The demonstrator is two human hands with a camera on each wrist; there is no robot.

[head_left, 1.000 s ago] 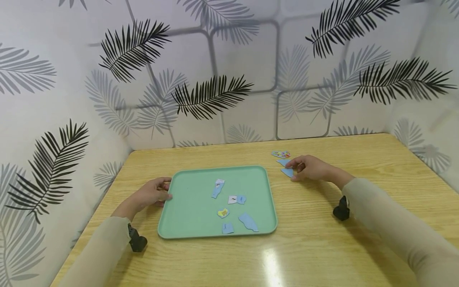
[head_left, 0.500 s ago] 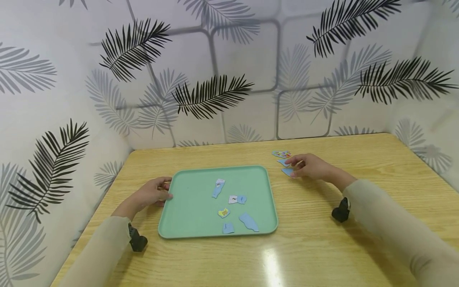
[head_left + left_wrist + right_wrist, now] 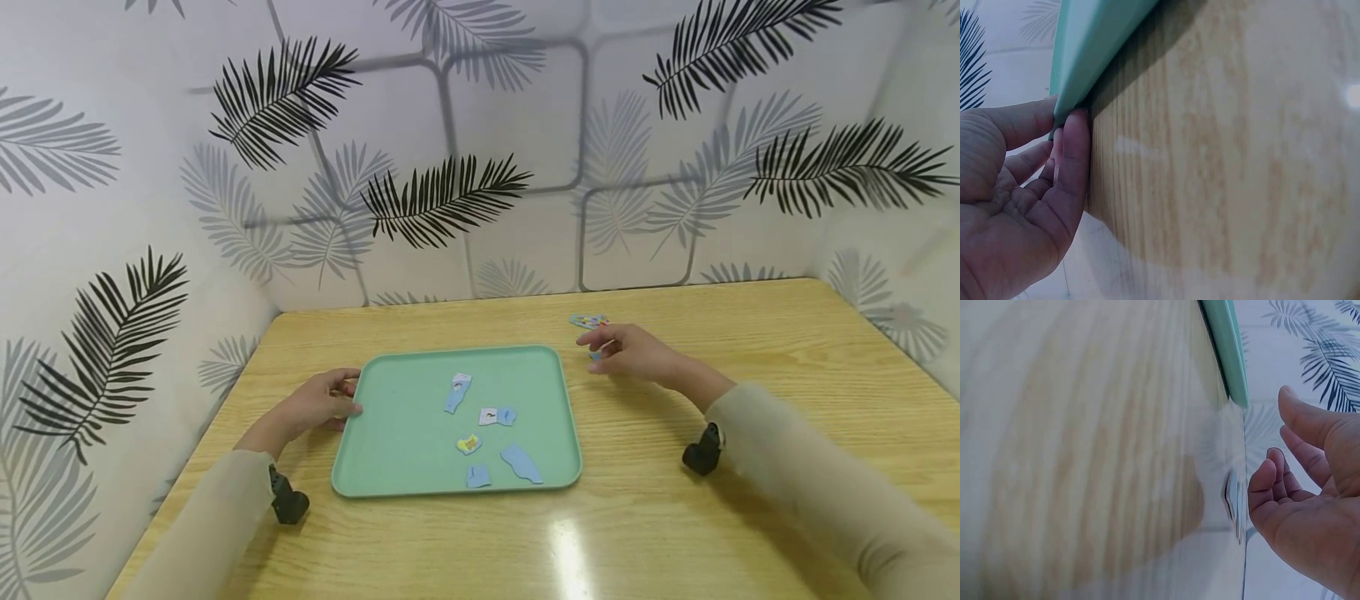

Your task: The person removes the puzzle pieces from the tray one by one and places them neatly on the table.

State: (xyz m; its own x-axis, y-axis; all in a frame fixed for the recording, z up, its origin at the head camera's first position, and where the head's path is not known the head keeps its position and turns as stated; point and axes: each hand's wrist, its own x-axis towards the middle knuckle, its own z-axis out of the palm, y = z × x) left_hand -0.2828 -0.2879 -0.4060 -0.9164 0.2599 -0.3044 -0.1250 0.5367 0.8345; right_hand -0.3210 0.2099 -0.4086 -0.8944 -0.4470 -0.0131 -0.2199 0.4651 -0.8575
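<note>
"Lying where, in the head view, are those flat, mostly light-blue pieces [image 3: 521, 463]?"
"On and right of the rectangular mint-green tray [image 3: 405, 433]."
"Left wrist?"
"A left hand [image 3: 1022, 206] pinches the tray's left rim."
"Right wrist?"
"Right of the tray, a right hand [image 3: 1316, 509], loosely curled, empty."

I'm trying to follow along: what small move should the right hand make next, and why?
I'd probably lower the right hand and pinch the partly hidden blue piece beside the tray: in the right wrist view, its fingers are parted and empty above the table, while the left hand holds the tray's edge.
</note>
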